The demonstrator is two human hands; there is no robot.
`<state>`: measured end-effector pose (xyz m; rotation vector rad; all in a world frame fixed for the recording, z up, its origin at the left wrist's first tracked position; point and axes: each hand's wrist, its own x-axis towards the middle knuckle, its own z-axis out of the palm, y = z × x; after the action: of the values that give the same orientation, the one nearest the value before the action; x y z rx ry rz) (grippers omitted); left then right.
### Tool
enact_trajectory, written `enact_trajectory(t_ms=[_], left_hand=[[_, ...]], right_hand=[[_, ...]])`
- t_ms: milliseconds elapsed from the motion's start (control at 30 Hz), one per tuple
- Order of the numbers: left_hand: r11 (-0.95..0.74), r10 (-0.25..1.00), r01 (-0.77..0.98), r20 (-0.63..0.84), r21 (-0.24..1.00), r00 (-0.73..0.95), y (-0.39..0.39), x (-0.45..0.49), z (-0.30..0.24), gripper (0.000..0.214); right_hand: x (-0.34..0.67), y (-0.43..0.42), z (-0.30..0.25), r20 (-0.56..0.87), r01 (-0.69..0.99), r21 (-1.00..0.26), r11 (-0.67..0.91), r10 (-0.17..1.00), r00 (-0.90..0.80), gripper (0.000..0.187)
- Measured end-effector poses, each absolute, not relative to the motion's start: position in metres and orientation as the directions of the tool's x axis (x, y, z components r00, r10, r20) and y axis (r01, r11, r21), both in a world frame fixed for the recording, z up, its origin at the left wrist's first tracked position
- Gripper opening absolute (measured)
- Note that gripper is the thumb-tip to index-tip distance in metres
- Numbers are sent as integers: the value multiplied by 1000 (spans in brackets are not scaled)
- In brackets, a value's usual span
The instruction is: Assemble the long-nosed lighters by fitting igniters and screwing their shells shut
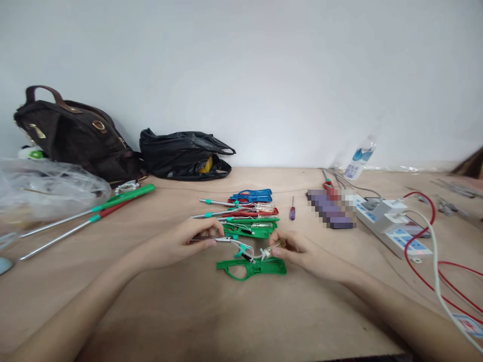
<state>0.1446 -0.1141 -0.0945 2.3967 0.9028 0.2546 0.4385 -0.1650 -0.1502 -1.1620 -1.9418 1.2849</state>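
My left hand (pixel 199 235) is closed around a thin metal tube (pixel 222 239), with thumb and fingers pinching it. White wires (pixel 241 246) run from the tube toward the right. My right hand (pixel 296 250) pinches a clear lighter fuel tank (pixel 272 249) with a white fitting at its end. Below and between the hands lies an open green lighter handle half (pixel 260 269) on the table. A small teal piece (pixel 238 251) and a black part (pixel 247 257) are just above it. Fingers hide part of the tank and tube.
Several opened lighters (pixel 256 217) in red, green and blue lie beyond my hands. A purple screwdriver (pixel 292 212) is right of them. A power strip (pixel 396 239) with red and white cables stands right. Left are two long lighters (pixel 124 197) and bags (pixel 181 153).
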Motion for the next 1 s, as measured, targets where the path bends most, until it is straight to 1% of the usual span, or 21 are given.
enact_trajectory(t_ms=[133, 267, 367, 500, 667, 733, 833, 900, 1000], left_hand=[[-616, 649, 552, -36, 561, 760, -115, 144, -93, 25], [-587, 630, 550, -92, 595, 771, -119, 141, -88, 26], [-543, 610, 559, -163, 626, 775, -121, 140, -86, 26], [-453, 634, 616, -254, 644, 731, -122, 141, -89, 25], [-401, 632, 570, -233, 717, 739, -123, 143, -88, 28], [-387, 644, 564, -224, 730, 732, -124, 144, -87, 29], [-395, 661, 603, -242, 693, 710, -125, 146, -89, 29], [-448, 669, 642, -243, 622, 702, -124, 147, -94, 28], [-550, 681, 675, -204, 492, 703, -121, 147, -103, 27]], right_hand=[[438, -167, -151, -23, 311, -936, 166, 851, -524, 22], [438, -169, -151, -30, 257, -955, 146, 817, -575, 18], [435, -170, -151, -14, 313, -934, 175, 855, -519, 16], [431, -168, -155, 21, 407, -888, 213, 904, -428, 19], [431, -165, -161, 96, 397, -878, 269, 909, -405, 23], [432, -165, -161, 104, 428, -858, 284, 912, -397, 24], [431, -165, -161, 126, 524, -786, 329, 914, -386, 22], [430, -166, -163, 157, 573, -730, 372, 908, -389, 18], [428, -169, -168, 209, 637, -621, 457, 880, -427, 10]])
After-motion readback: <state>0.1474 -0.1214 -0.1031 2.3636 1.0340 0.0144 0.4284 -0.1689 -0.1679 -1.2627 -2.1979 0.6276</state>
